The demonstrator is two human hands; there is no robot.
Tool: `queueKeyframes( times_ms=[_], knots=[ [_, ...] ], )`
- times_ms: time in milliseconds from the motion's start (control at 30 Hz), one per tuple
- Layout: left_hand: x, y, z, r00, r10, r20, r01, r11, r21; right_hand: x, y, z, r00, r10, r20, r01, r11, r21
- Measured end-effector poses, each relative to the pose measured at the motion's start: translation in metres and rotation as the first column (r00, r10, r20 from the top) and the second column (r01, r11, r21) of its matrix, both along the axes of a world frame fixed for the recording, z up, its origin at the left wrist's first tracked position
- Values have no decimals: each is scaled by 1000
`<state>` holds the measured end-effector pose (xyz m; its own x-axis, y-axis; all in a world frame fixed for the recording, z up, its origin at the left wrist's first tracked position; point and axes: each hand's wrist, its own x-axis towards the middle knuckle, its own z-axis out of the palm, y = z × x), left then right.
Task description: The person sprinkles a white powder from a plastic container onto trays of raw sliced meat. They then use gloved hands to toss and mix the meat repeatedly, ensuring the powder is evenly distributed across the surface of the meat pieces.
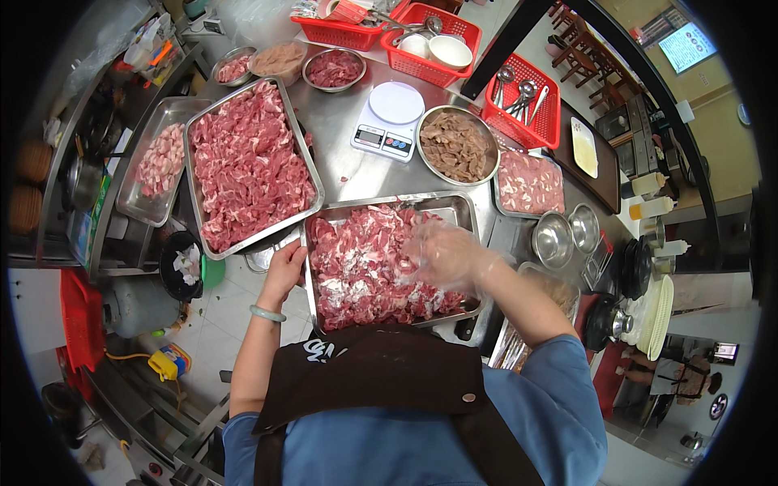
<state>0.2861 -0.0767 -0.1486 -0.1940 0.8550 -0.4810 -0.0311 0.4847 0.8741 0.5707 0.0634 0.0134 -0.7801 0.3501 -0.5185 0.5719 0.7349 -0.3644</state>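
A rectangular metal tray (pixel 473 212) of sliced raw meat (pixel 371 255) lies right in front of me, patches of white powder on the meat's left and lower parts. My left hand (pixel 287 267), bare with a pale bangle at the wrist, grips the tray's left rim. Over the right half of the meat is my right hand (pixel 448 252) in a clear plastic glove. Blur and the glove hide its fingers, so I cannot tell whether they hold any meat. A second, fuller metal tray (pixel 193 182) of sliced red meat touches the near tray's upper left corner.
A white kitchen scale (pixel 389 118) and a bowl of brownish meat slices (pixel 456 146) stand beyond the tray. Red plastic baskets (pixel 521 100) line the far edge. On the right are empty metal bowls (pixel 552 240). A bin (pixel 182 267) stands on the floor at left.
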Motion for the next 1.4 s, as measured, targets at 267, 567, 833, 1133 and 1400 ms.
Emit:
queueKeyframes(
  times_ms=[267,567,833,1133,1400],
  knots=[
    [1,5,4,1000,7,1,-7,1000,12,-56,-11,-54,969,-203,-143,232,946,228],
    [1,0,-3,999,52,7,-52,998,20,13,8,-53,797,-604,12,602,796,66],
    [3,2,3,997,62,45,-61,998,-25,81,33,-78,507,-859,80,698,354,-623],
    [4,6,7,997,55,54,-53,998,-38,52,62,-134,602,-723,338,408,-86,-909],
    [6,5,19,1000,25,4,-25,999,-38,40,34,-131,622,-756,204,471,153,-869]
  ],
)
